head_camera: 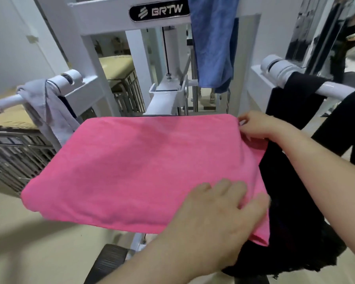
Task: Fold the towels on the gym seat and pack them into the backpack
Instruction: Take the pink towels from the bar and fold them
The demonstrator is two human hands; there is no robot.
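The fingers [230, 191] of the left hand [215, 224] lie spread and flat on the near right part of the pink towel [131, 171], palm down, gripping nothing; the thumb reaches toward the towel's right edge. The fingers [244, 121] of the right hand [256, 126] are closed in a pinch on the towel's far right corner, and the fabric below that corner hangs in a loose fold along the right side.

The pink towel is folded into a broad rectangle and lies spread over the gym seat, which it covers almost wholly; only a thin dark strip [166, 115] shows along its far edge. Just right of the towel, touching its edge, sits a mass of black fabric [295, 212] that runs down toward the lower right; whether this is the backpack cannot be told.

Farther out stands the white machine frame [103, 15] with a black BRTW badge [160, 11]. A blue towel [213, 44] hangs from the top of the frame, above and behind the pink one. A pale grey towel [47, 107] is draped over the left white bar [66, 80], and a black cloth [291, 99] hangs over the right white bar [283, 68]. Metal racks [19, 156] stand on the beige floor [39, 242] at left
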